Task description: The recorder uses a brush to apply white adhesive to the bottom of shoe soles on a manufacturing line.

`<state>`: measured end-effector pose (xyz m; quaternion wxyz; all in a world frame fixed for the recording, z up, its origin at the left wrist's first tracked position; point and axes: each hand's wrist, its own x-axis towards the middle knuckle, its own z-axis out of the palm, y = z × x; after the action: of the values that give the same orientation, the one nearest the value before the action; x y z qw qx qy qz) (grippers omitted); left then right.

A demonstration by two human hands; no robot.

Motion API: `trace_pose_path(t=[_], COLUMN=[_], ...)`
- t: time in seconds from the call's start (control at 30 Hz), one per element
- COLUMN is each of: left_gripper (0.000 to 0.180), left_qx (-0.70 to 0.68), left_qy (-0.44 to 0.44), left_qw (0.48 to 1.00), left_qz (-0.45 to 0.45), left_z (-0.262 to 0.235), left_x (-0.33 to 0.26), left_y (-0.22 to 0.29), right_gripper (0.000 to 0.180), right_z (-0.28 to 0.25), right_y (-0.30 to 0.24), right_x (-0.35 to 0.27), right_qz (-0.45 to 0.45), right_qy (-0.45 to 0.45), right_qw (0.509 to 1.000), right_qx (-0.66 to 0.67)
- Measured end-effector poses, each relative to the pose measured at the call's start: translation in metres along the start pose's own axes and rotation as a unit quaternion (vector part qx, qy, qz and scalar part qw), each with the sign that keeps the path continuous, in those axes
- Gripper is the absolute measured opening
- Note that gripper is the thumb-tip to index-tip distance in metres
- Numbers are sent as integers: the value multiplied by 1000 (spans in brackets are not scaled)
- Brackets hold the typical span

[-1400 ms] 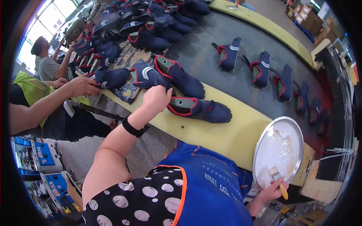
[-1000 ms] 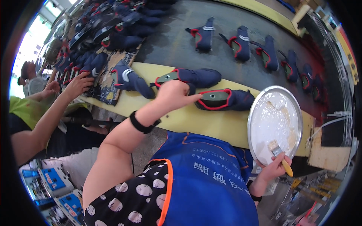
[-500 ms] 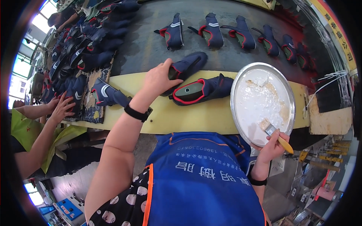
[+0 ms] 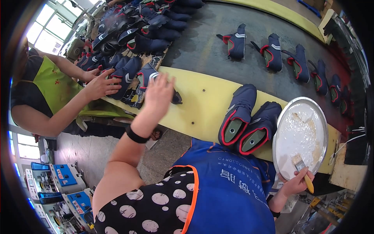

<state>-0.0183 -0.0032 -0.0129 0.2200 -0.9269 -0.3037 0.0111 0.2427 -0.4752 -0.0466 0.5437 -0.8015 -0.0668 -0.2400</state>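
Observation:
My left hand (image 4: 159,93), fingers spread and a little blurred, reaches over a navy shoe (image 4: 148,75) with white stripes at the left of the yellow board (image 4: 191,97). The hand covers part of that shoe; whether it touches cannot be told. My right hand (image 4: 297,182) grips a flat paintbrush (image 4: 300,164) with a yellow handle, at the near edge of a round metal tray (image 4: 277,136) of white paste. The bristles rest over the paste. Left of the tray, two navy shoes (image 4: 238,111) with red linings stand side by side, openings toward me.
Several navy shoes (image 4: 274,54) stand in a row on the dark belt (image 4: 198,50) beyond the board. A big pile of shoes (image 4: 152,31) lies far left. At the left, a co-worker in a green apron (image 4: 54,85) has both hands on shoes.
My left hand has let go of a navy shoe, now beside its neighbour, and moved left to the striped shoe. The view has turned left. My right hand keeps the brush at the tray.

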Motion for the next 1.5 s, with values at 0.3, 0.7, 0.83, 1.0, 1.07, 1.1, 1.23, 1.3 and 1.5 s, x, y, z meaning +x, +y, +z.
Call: trace_pose_path(t=[0.3, 0.7, 0.83, 1.0, 1.07, 1.1, 1.23, 1.3, 1.5], left_gripper=[107, 59, 33, 102, 104, 102, 90, 84, 80], left_qx=[-144, -194, -215, -345, -353, -353, -364, -368, -325], left_qy=[-12, -283, 150, 13, 50, 33, 24, -2, 15], left_qw=[990, 935, 946, 905, 910, 911, 911, 913, 937], left_qz=[6, 93, 192, 250, 214, 213, 191, 175, 123], left_z=[29, -67, -97, -119, -115, -112, -99, -95, -80], left_x=[24, 125, 79, 24, 17, 15, 12, 11, 22], left_y=[-17, 78, 130, 211, 224, 227, 218, 207, 167], right_gripper=[17, 16, 15, 13, 13, 13, 15, 16, 16], right_z=[1, 6, 6, 4, 3, 3, 2, 4, 5], right_y=[-1, -8, -10, -2, 1, 1, -2, -6, -13], right_x=[-1, -2, -6, -5, -4, -4, -3, -2, -4], right_qz=[15, -4, 25, 29, 18, 25, 7, 23, 21], right_qy=[10, -4, 18, 9, 0, 0, 4, -12, 5], right_qw=[1000, 999, 998, 997, 998, 999, 1000, 1000, 1000], right_qx=[19, 50, 53, 75, 56, 39, -2, 6, 2])
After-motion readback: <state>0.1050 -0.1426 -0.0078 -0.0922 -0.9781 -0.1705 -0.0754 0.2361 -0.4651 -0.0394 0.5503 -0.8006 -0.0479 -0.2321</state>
